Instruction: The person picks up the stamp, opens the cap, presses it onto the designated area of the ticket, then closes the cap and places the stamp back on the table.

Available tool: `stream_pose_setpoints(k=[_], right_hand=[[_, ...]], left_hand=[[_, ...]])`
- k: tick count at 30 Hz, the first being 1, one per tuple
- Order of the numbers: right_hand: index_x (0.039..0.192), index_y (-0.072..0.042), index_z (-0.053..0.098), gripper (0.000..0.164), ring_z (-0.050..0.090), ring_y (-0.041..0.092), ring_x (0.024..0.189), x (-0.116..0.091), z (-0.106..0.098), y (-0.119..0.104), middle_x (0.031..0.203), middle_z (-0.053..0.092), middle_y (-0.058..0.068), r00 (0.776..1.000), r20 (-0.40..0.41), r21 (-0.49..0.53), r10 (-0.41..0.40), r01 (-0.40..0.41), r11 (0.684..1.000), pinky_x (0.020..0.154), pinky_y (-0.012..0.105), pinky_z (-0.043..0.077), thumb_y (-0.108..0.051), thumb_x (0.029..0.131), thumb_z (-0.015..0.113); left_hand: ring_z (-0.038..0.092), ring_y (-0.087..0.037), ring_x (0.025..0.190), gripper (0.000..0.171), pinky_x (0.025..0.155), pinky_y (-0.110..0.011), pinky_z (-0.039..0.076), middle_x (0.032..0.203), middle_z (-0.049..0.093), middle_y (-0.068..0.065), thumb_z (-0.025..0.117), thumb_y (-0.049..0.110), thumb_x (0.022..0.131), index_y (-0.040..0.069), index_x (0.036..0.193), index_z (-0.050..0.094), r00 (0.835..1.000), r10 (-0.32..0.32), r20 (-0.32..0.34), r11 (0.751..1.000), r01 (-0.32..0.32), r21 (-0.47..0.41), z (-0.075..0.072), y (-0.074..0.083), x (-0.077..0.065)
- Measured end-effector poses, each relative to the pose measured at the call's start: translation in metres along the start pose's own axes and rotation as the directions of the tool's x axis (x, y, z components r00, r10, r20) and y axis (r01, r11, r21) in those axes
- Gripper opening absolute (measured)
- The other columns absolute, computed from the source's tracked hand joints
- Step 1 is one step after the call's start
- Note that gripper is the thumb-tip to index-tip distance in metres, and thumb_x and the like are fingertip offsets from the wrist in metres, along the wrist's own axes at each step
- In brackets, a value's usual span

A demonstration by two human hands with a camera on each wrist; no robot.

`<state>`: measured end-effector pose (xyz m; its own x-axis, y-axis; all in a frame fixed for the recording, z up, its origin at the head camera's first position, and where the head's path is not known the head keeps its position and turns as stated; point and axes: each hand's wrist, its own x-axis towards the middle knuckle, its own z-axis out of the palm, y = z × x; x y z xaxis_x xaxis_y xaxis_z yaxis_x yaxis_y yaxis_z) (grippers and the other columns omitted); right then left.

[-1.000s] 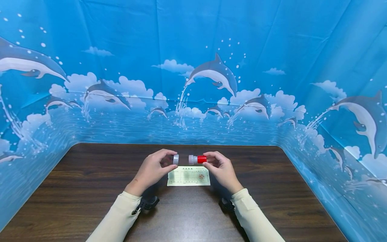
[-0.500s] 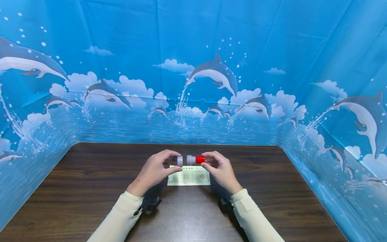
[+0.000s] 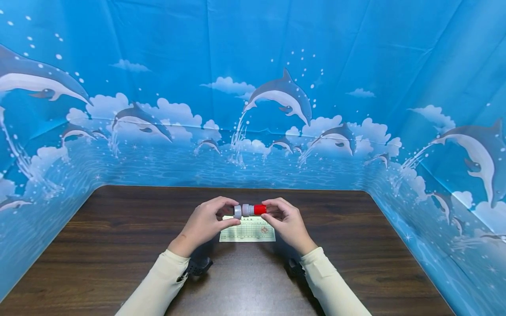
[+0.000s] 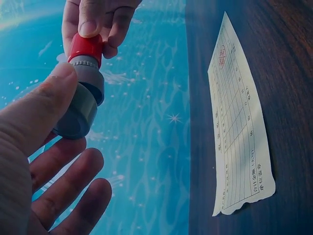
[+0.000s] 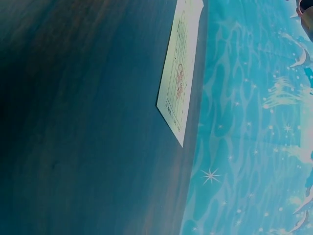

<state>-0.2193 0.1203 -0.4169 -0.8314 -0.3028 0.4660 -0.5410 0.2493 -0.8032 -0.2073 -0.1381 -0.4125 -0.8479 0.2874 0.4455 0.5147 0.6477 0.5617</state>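
My left hand (image 3: 209, 221) pinches a grey round cap (image 4: 78, 115) between thumb and fingers. Facing it, my right hand (image 3: 290, 221) grips a stamp by its red handle (image 3: 260, 209). The stamp's pale grey head (image 3: 247, 210) points left at the cap, the two lined up end to end. Whether they touch or a thin gap stays between them, I cannot tell. Below both hands lies a pale green paper form (image 3: 247, 231), printed with a grid and bearing a round red stamp mark (image 4: 222, 57). In the right wrist view the hand is mostly out of frame.
The dark wood table (image 3: 253, 276) carries the form. Behind and along the sides hangs a blue curtain (image 3: 253, 44) printed with dolphins. A black band (image 3: 197, 267) sits at the left wrist, another (image 3: 295, 267) at the right.
My left hand has moved right with the cap, and my right hand slightly left with the stamp. The wide space between cap and stamp head has closed almost entirely.
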Motion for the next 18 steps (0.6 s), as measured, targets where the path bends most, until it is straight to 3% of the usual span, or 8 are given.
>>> stream_pose_setpoints(k=[5, 18], right_hand=[[0.118, 0.003, 0.071, 0.03, 0.072, 0.027, 0.095, -0.002, -0.002, -0.02, 0.109, 0.071, 0.017, 1.0, 0.0, 0.019, -0.028, 0.028, 0.999, 0.082, 0.025, 0.061, 0.007, 0.089, 0.077], [0.118, 0.006, 0.07, 0.03, 0.072, 0.023, 0.096, -0.002, -0.002, -0.021, 0.11, 0.071, 0.018, 1.0, 0.007, 0.05, -0.011, 0.01, 0.999, 0.082, 0.026, 0.061, 0.006, 0.089, 0.076]], left_hand=[[0.069, -0.018, 0.088, 0.046, 0.073, -0.029, 0.058, 0.108, 0.071, 0.005, 0.091, 0.028, 0.081, 0.016, 0.122, 0.073, 1.0, -0.005, -0.004, 1.0, 0.005, -0.004, 0.001, 0.0, 0.0], [0.071, -0.016, 0.092, 0.045, 0.076, -0.03, 0.059, 0.111, 0.072, 0.003, 0.089, 0.028, 0.083, 0.016, 0.123, 0.072, 0.999, -0.032, 0.007, 0.999, 0.032, -0.012, 0.0, 0.002, 0.001]])
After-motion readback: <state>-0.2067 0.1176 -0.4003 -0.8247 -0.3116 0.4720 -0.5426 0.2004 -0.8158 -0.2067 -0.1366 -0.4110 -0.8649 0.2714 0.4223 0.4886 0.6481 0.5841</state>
